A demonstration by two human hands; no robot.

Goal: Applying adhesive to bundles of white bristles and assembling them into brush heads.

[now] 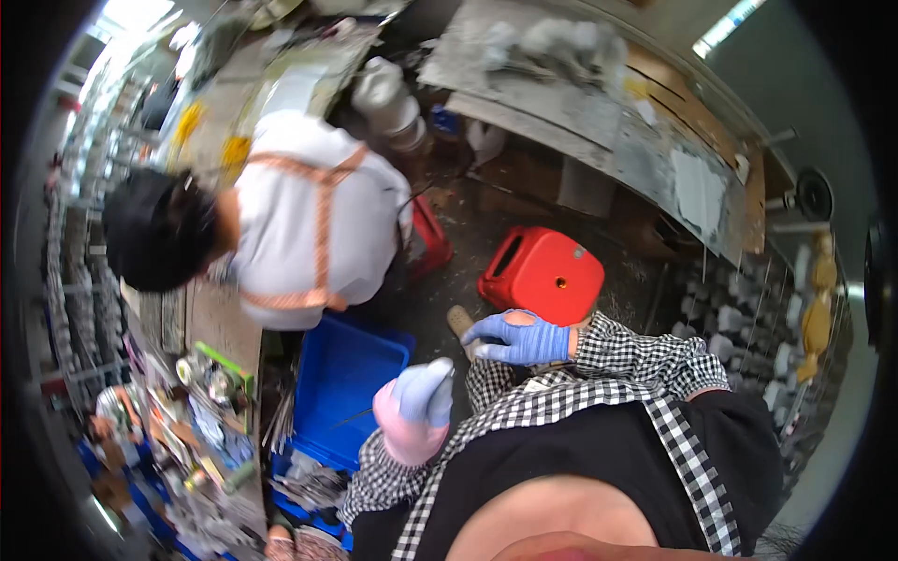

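Observation:
My left hand [418, 402], in a pale grey-lavender glove with a pink cuff, is raised in front of my body with its fingers curled together. Whatever it may be gripping is too small or hidden to make out. My right hand [524, 338] wears a blue-violet glove with a hole on its back. Its fingers stretch out to the left with nothing visible in them, above my lap. Just beyond it stands a red plastic stool [558, 276] with a hole in its seat. To the left of my left hand is a blue plastic crate [351, 374].
A co-worker [323, 210] in a white top with orange straps sits ahead on the left. Worktables [533, 112] run along the far side. A cluttered bench [220, 327] is on the left, and racks of pale pieces [730, 323] stand on the right.

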